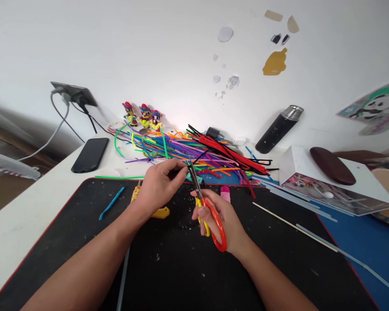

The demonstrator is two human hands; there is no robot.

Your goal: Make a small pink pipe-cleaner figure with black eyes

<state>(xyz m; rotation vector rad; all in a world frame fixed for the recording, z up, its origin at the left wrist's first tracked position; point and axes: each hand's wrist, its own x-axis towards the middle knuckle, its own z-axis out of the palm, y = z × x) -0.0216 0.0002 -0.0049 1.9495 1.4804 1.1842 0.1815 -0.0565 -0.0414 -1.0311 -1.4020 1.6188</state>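
My right hand [228,220] grips scissors [215,222] with one red and one yellow handle, the blades pointing up and away. At their tips, my left hand [162,181] pinches a thin black pipe cleaner [201,156], whose free end sticks out past the blades to the upper right. Whether the blades have closed on it is hard to see. Just beyond both hands lies a loose heap of coloured pipe cleaners [181,147], with a red bundle [230,153] on its right side. Partly behind my left wrist is a yellow-handled tool [161,212].
A dark mat [168,268] covers the desk. On it lie a blue twisted piece [112,203] and a thin wooden stick [291,225]. Around it are a phone [90,154], small figurines [145,115], a black flask [277,131], a white box [366,181] and glue sticks [359,263].
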